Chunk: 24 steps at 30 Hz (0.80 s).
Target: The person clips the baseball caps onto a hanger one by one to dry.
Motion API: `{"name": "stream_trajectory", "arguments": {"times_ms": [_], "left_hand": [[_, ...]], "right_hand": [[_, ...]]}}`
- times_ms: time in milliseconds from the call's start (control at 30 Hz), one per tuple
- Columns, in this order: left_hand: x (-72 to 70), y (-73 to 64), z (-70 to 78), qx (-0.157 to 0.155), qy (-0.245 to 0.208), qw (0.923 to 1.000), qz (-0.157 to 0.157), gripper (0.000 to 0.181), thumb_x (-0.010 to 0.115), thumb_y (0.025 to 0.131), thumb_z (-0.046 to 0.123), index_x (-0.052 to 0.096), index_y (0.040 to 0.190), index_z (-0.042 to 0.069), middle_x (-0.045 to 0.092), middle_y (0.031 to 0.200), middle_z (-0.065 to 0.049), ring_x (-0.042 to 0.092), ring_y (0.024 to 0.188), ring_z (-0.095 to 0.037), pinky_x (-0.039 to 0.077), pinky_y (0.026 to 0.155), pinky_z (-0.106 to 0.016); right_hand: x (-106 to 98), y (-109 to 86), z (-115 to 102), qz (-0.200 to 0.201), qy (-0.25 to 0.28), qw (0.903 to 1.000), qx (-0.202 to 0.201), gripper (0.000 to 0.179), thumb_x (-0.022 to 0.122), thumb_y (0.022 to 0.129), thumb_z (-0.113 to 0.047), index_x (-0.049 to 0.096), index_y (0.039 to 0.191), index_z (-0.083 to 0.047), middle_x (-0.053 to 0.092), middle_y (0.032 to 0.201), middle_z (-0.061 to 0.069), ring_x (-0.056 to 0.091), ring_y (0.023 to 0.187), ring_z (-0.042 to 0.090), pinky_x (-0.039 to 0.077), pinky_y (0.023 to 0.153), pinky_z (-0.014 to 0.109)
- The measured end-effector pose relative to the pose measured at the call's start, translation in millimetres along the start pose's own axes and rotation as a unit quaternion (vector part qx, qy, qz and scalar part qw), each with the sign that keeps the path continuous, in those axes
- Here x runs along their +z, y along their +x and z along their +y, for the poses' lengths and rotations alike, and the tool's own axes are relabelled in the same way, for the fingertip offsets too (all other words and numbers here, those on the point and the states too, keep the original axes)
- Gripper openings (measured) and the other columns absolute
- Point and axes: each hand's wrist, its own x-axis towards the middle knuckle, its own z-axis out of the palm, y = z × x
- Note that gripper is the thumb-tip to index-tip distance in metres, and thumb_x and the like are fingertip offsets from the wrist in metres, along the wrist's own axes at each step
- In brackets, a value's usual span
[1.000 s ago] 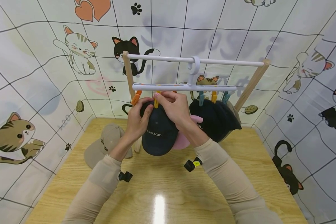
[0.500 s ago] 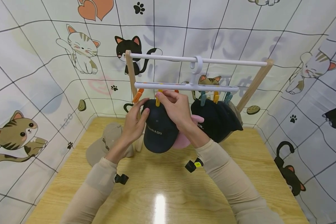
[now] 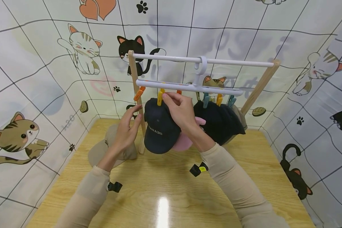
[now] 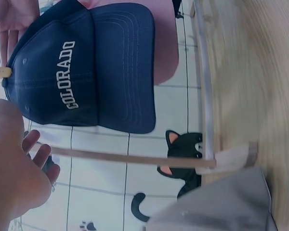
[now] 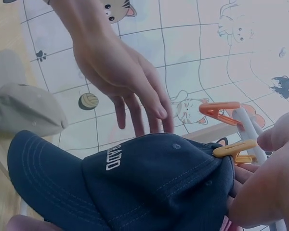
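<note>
A navy cap with COLORADO lettering hangs by a yellow clothespin from the white clip hanger. At the clothespin is my right hand, thumb beside it and fingers partly hidden behind the crown; whether they grip is unclear. My left hand is off the cap, to its left, with loose fingers and nothing held. In the right wrist view the left hand's fingers show behind the cap. A pink cap is partly covered by the navy one.
The hanger hooks onto a white rod with wooden posts. Dark caps hang at right from blue and yellow clothespins. An orange clothespin hangs at left. A beige cap lies on the wooden table.
My left hand has let go of the navy cap's left side and drawn back to the left and down. The right hand has stayed near the yellow clothespin. The hanger tilts slightly more.
</note>
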Motion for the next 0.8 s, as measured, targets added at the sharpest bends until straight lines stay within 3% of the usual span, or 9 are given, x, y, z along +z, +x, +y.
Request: {"name": "stream_trajectory", "arguments": {"times_ms": [200, 367, 600, 800], "left_hand": [[-16.0, -9.6, -14.8, 0.006, 0.017, 0.9998, 0.011, 0.043, 0.055, 0.119, 0.013, 0.058, 0.161, 0.001, 0.063, 0.160, -0.021, 0.058, 0.152, -0.040, 0.042, 0.128, -0.061], [-29.0, -16.4, -30.7, 0.016, 0.060, 0.9980, 0.012, 0.040, 0.058, 0.117, 0.009, 0.062, 0.155, -0.003, 0.067, 0.154, -0.025, 0.062, 0.148, -0.044, 0.046, 0.124, -0.062], [-47.4, -23.6, -51.4, 0.035, 0.101, 0.9941, -0.017, 0.035, 0.059, 0.116, 0.005, 0.065, 0.147, -0.010, 0.069, 0.147, -0.032, 0.063, 0.140, -0.052, 0.048, 0.119, -0.068], [-58.0, -28.3, -66.0, 0.019, 0.136, 0.9896, -0.043, 0.035, 0.058, 0.117, 0.009, 0.066, 0.147, -0.007, 0.068, 0.148, -0.033, 0.062, 0.140, -0.055, 0.047, 0.118, -0.072]], "right_hand": [[-3.0, -1.3, 1.3, -0.016, -0.006, 0.9998, -0.012, 0.037, 0.070, 0.114, -0.035, 0.079, 0.142, -0.013, 0.083, 0.136, 0.009, 0.077, 0.132, 0.021, 0.058, 0.122, 0.042], [-5.3, -1.8, 3.5, -0.029, -0.008, 0.9993, -0.024, 0.039, 0.067, 0.116, -0.033, 0.076, 0.146, -0.011, 0.080, 0.142, 0.010, 0.075, 0.136, 0.023, 0.057, 0.123, 0.042], [-6.8, -1.2, 8.3, -0.054, 0.002, 0.9980, -0.034, 0.041, 0.061, 0.119, -0.029, 0.070, 0.153, -0.008, 0.074, 0.151, 0.011, 0.070, 0.145, 0.024, 0.052, 0.128, 0.042], [-7.6, 0.1, 10.1, -0.071, 0.004, 0.9963, -0.047, 0.043, 0.057, 0.120, -0.027, 0.065, 0.157, -0.006, 0.070, 0.157, 0.013, 0.066, 0.150, 0.026, 0.049, 0.131, 0.043]]}}
